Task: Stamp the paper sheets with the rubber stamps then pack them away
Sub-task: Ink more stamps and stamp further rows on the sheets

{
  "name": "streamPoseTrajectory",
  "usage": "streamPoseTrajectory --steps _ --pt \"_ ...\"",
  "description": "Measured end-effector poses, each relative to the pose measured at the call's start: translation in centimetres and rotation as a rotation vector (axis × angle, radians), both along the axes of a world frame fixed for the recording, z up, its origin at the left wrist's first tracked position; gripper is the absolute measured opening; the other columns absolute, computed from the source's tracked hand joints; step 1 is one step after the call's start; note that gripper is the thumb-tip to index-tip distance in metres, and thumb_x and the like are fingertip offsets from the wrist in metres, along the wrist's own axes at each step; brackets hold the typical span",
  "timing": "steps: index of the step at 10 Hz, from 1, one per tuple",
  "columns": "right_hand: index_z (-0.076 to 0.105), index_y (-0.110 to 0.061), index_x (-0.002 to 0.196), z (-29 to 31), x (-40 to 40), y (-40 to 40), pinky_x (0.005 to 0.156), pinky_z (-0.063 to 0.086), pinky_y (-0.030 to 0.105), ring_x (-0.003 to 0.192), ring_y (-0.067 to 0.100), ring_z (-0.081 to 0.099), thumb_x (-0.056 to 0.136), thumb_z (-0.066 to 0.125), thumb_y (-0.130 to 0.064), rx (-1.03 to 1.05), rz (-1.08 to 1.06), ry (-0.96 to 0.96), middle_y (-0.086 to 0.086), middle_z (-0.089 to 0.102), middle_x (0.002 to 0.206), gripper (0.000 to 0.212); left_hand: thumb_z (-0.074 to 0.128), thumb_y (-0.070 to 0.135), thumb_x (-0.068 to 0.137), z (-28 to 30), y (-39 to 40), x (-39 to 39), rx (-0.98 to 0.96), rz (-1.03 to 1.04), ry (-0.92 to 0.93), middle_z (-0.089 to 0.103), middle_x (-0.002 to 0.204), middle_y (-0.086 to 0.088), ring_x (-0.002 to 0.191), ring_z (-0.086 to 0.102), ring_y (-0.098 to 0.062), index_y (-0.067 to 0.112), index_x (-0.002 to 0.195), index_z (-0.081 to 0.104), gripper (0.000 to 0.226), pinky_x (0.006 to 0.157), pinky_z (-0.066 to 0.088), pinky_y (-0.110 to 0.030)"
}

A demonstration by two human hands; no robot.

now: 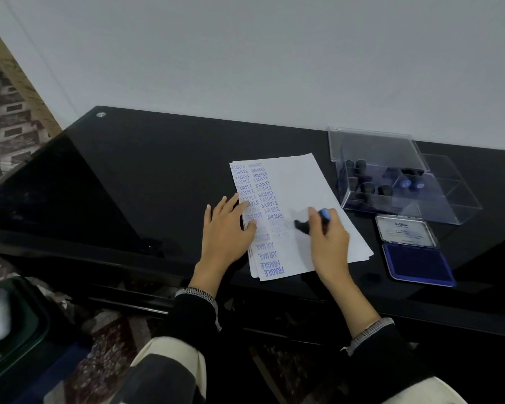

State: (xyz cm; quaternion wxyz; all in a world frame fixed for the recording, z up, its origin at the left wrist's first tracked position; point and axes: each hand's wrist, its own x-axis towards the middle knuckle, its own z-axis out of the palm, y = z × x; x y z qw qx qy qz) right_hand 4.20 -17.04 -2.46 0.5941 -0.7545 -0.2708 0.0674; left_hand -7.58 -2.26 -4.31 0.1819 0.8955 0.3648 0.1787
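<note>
- Your right hand (328, 237) had its grip curled round a rubber stamp (315, 219), thumb and fingers wrapped about the dark body with its blue cap showing above the knuckles. The stamp was blurred, so I cannot tell whether its face was touching the paper or just above it.
- Held that way, the stamp sat over the blank strip of the top sheet (301, 199), just right of the printed columns, likely so the next mark would open a fresh column.
- Your left hand (228, 228) lay flat with straight, spread fingers, gripping nothing, pressing the left margin of the paper stack (333, 228), probably to stop the sheets sliding on the glossy tabletop (158, 170).
- The stack lay slightly fanned, its near corner close to the front edge of the tabletop. A hard push could send sheets over.
- The ink pad (417, 260) sat open just right of the stack, lid tilted back, an easy reach for re-inking.
- The clear stamp box (403, 182) stood behind the pad with its lid raised and more stamps inside, ready for packing later.
- Left of the stack the dark surface offered wide room; on the right, the pad and box crowded your stamping hand.
</note>
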Motion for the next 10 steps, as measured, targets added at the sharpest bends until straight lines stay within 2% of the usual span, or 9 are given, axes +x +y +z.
streamPoseTrajectory --steps 1,2,4,5,6,7,8,9,10 --pt "0.047 -0.018 0.077 0.3 0.8 -0.4 0.059 0.041 0.028 0.060 0.011 0.044 0.097 0.047 -0.037 0.172 -0.184 0.276 0.001 0.047 0.066 0.028 0.046 0.042 0.096 0.0 0.0 0.0 0.000 -0.002 0.001 0.026 0.157 0.008 0.147 0.014 -0.016 0.025 0.143 0.042 0.050 0.119 -0.001 -0.042" --pt "0.047 -0.019 0.076 0.5 0.7 -0.4 0.057 0.042 0.026 0.059 0.010 0.043 0.097 0.046 -0.038 0.189 -0.189 0.305 0.001 0.047 0.065 0.028 0.046 0.042 0.096 0.0 0.0 0.1 0.003 -0.003 0.001 0.026 0.157 0.008 0.147 0.014 -0.016 0.025 0.143 0.042 0.050 0.119 -0.001 -0.042" --pt "0.047 -0.019 0.075 0.3 0.9 -0.3 0.057 0.043 0.026 0.060 0.011 0.044 0.097 0.046 -0.039 0.183 -0.186 0.300 0.003 0.047 0.067 0.029 0.046 0.042 0.095 -0.1 0.1 0.0 0.005 -0.004 0.001 0.027 0.156 0.008 0.146 0.015 -0.016 0.026 0.142 0.043 0.050 0.119 0.000 -0.042" --pt "0.047 -0.018 0.075 0.1 0.8 -0.2 0.061 0.042 0.032 0.062 0.013 0.044 0.096 0.047 -0.040 0.175 -0.182 0.282 0.006 0.048 0.070 0.031 0.047 0.042 0.095 -0.2 0.1 0.1 0.004 -0.004 -0.003 0.027 0.156 0.008 0.146 0.016 -0.016 0.025 0.142 0.044 0.050 0.119 0.000 -0.043" --pt "0.047 -0.009 0.078 0.1 0.5 -0.2 0.064 0.040 0.036 0.066 0.019 0.042 0.095 0.050 -0.041 0.164 -0.172 0.235 0.011 0.046 0.072 0.036 0.049 0.040 0.095 -0.1 -0.1 0.1 0.022 -0.012 -0.027 0.028 0.155 0.007 0.144 0.021 -0.017 0.024 0.140 0.047 0.048 0.118 0.000 -0.043" --pt "0.047 -0.004 0.080 0.5 0.1 -0.5 0.063 0.043 0.038 0.066 0.020 0.044 0.093 0.055 -0.035 0.164 -0.166 0.193 0.020 0.051 0.074 0.034 0.049 0.038 0.094 0.2 -0.3 0.0 0.053 -0.023 0.007 0.039 0.144 0.005 0.137 0.030 -0.017 0.021 0.137 0.049 0.046 0.119 0.005 -0.046" --pt "0.051 -0.003 0.085 1.3 0.4 -2.0 0.063 0.048 0.045 0.063 0.021 0.047 0.092 0.058 -0.026 0.129 -0.159 0.149 0.024 0.058 0.080 0.025 0.046 0.036 0.095 0.9 -0.5 0.1 0.040 -0.004 0.082 0.039 0.141 0.006 0.137 0.028 -0.017 0.021 0.138 0.047 0.046 0.118 0.003 -0.051" --pt "0.057 -0.011 0.084 2.5 1.9 -5.0 0.069 0.053 0.044 0.065 0.020 0.057 0.091 0.061 -0.019 0.099 -0.194 0.110 0.013 0.063 0.076 0.011 0.045 0.021 0.093 1.8 -1.9 1.2 0.036 0.031 0.095 0.041 0.139 0.006 0.138 0.025 -0.018 0.021 0.137 0.048 0.043 0.116 -0.001 -0.056" --pt "0.057 -0.029 0.086 3.5 4.2 -8.9 0.075 0.055 0.045 0.075 0.026 0.064 0.089 0.062 -0.019 0.044 -0.267 0.054 0.007 0.065 0.084 0.012 0.047 0.014 0.093 2.2 -5.6 3.6 0.034 -0.018 -0.043 0.049 0.134 0.007 0.131 0.036 -0.014 0.023 0.130 0.055 0.039 0.119 0.005 -0.050"
